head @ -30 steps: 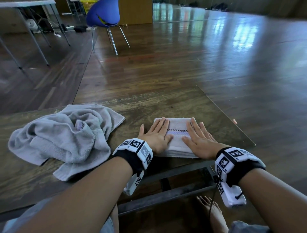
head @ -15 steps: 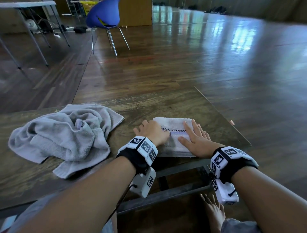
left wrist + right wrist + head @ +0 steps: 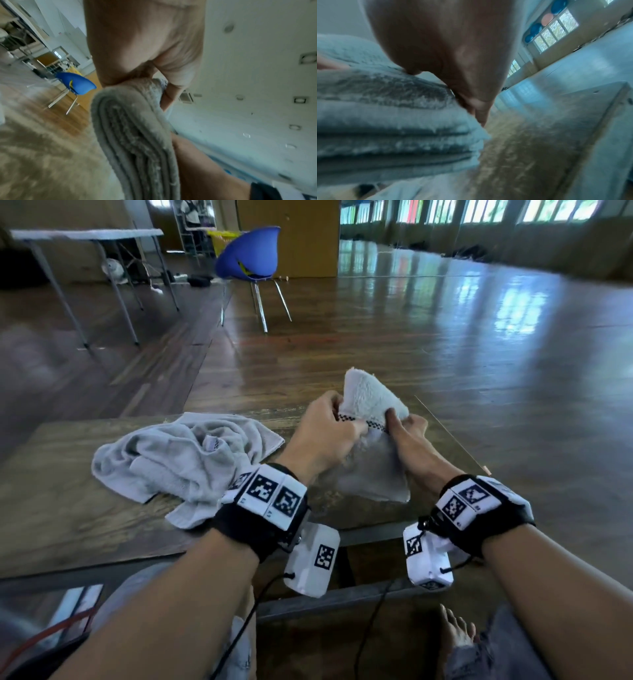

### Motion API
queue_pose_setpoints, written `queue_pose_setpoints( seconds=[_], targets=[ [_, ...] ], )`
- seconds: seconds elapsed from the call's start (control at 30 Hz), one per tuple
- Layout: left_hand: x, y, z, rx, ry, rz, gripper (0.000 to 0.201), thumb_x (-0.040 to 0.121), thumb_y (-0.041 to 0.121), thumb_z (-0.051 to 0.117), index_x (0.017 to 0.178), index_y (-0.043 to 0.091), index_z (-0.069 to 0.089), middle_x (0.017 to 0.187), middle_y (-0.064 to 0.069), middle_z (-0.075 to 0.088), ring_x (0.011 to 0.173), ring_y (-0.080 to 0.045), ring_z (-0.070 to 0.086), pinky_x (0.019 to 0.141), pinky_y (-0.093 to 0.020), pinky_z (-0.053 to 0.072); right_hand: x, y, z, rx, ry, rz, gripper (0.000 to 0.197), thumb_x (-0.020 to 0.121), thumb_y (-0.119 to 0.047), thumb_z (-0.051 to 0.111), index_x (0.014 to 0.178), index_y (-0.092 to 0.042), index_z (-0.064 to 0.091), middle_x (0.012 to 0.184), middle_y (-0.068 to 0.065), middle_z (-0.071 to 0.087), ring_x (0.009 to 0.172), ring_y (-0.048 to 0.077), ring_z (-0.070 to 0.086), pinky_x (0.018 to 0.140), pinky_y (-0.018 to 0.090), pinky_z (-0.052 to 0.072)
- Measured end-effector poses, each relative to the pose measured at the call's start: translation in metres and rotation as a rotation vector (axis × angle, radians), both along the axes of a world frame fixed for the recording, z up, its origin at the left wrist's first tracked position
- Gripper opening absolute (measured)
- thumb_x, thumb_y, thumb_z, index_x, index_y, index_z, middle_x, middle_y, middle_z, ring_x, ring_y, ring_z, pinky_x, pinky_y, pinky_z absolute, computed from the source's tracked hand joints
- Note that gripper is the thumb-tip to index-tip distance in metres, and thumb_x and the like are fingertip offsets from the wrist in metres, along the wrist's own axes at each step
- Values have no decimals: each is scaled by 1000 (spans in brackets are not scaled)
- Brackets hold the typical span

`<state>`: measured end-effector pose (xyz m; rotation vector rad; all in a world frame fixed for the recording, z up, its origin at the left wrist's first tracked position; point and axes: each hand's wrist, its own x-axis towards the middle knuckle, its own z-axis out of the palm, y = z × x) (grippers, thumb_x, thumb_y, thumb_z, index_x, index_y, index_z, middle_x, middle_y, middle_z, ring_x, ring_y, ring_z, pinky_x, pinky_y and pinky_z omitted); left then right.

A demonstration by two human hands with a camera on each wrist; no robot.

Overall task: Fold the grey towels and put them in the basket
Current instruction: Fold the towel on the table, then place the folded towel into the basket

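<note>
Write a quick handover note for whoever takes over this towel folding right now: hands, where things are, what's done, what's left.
Left hand: grips the folded towel on its left side.
Right hand: grips the same towel on its right side.
Folded towel: lifted off the table, held between both hands, layers stacked.
Crumpled towel: lies unfolded on the table, to the left.
Done: one towel folded.
Left: put it in the basket, which is not in view; then fold and put away the crumpled towel.

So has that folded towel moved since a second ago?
Yes. The folded towel lay flat on the table; now both hands grip it and it is lifted and tilted, its far edge raised. The crumpled towel stays put.
</note>
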<state>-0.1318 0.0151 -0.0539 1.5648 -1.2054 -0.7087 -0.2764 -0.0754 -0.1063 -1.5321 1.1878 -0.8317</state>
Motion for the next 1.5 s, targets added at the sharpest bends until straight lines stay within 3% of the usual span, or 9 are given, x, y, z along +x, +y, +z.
queue_pose_setpoints(
  seconds=[0.13, 0.3, 0.53, 0.7, 0.9, 1.1, 1.23, 1.37, 1.5],
  targets=[
    [33, 69, 41, -83, 133, 161, 45, 67, 30, 74, 107, 12, 62, 104, -8, 72, 97, -26, 69, 89, -50, 56, 32, 40, 56, -100, -38, 113, 59, 97, -34, 62, 132, -23, 16, 101, 4, 55, 68, 8, 69, 54, 18, 53],
    [91, 177, 64, -172, 278, 338, 23, 89, 22, 70, 106, 13, 60, 108, -10, 71, 104, -31, 68, 88, -48, 55, 101, 111, 128, -293, -7, 350, 54, 92, -3, 51, 125, -28, 17, 93, 4, 46, 64, 11, 53, 41, 14, 43],
    [152, 331, 16, -232, 364, 682, 21, 90, 21, 69, 111, 16, 66, 101, -10, 75, 86, -31, 73, 72, -49, 59, 226, 224, 144, -383, 213, 786, 62, 85, -3, 57, 128, -27, 20, 105, 11, 52, 84, 18, 62, 63, 32, 51],
    [180, 406, -73, -145, 463, 978, 30, 88, 17, 72, 117, 11, 63, 105, -3, 75, 95, -20, 73, 73, -35, 61, 308, 300, 84, -481, 622, 1123, 78, 87, -17, 65, 145, -23, 13, 106, 6, 61, 94, 26, 62, 81, 40, 53],
    [170, 441, -199, 76, 586, 1272, 56, 85, 12, 73, 115, 20, 27, 111, -14, 63, 95, -28, 67, 85, -57, 56, 363, 361, -52, -338, 850, 1262, 62, 89, -10, 64, 136, -10, 24, 121, 15, 56, 97, 29, 57, 76, 36, 46],
    [145, 442, -299, 598, 689, 1208, 27, 70, 19, 64, 93, 22, 49, 93, -15, 68, 85, -32, 67, 81, -46, 57, 349, 391, -189, -190, 1089, 1265, 48, 92, -6, 56, 135, -3, 35, 130, 23, 54, 118, 40, 57, 90, 41, 49],
    [134, 439, -341, 744, 872, 1156, 51, 60, 21, 56, 99, -12, 64, 110, -35, 65, 105, -47, 64, 87, -52, 54, 323, 406, -244, -137, 1062, 1292, 41, 89, -1, 51, 130, -7, 42, 121, 19, 59, 113, 38, 58, 90, 41, 51],
    [132, 437, -360, 812, 1008, 1194, 57, 60, 20, 51, 105, -11, 67, 110, -32, 68, 104, -47, 65, 89, -52, 54, 308, 406, -276, -61, 981, 1314, 31, 84, 7, 48, 101, -18, 42, 99, 7, 55, 94, 30, 56, 72, 32, 45],
    [139, 437, -373, 898, 1046, 1223, 39, 87, 14, 59, 119, -8, 63, 121, -28, 65, 113, -41, 63, 94, -43, 53, 310, 407, -293, 22, 935, 1381, 44, 84, 11, 47, 115, -19, 52, 118, 9, 60, 109, 29, 58, 90, 32, 50]
  ],
)
